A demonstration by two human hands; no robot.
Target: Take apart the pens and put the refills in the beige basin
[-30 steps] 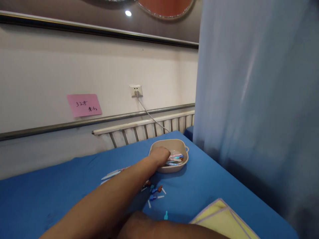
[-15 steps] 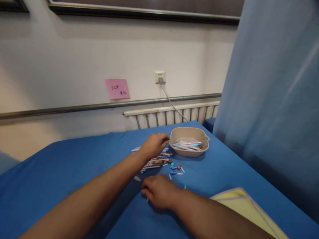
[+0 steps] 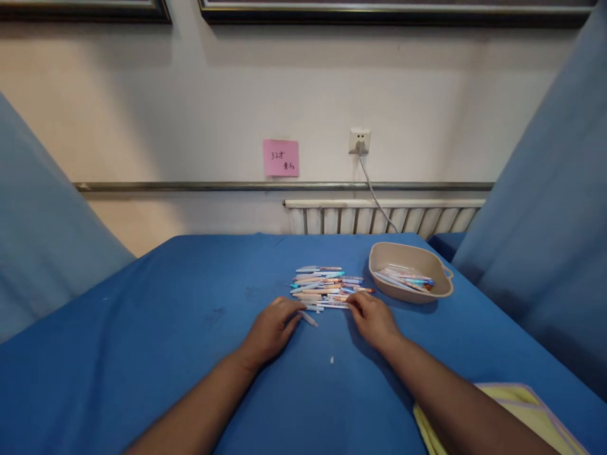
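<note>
A pile of slim pens, mostly white with blue, orange and brown parts, lies sideways on the blue cloth. My left hand is at the pile's near left corner, fingers closed about the end of a pen. At the near right corner my right hand pinches the other end of a thin white pen. A short pale pen piece lies slanted by my left thumb. Some fingertips are hidden.
A beige plastic basket with more pens stands right of the pile. A tiny white piece lies nearer me. A yellow cloth is under my right forearm. Blue curtains hang at both sides; a radiator is behind.
The view has swung left. My left hand has come back from beside the basket to the pile's left; my right hand is now at its right end. The scattered small coloured parts no longer show.
</note>
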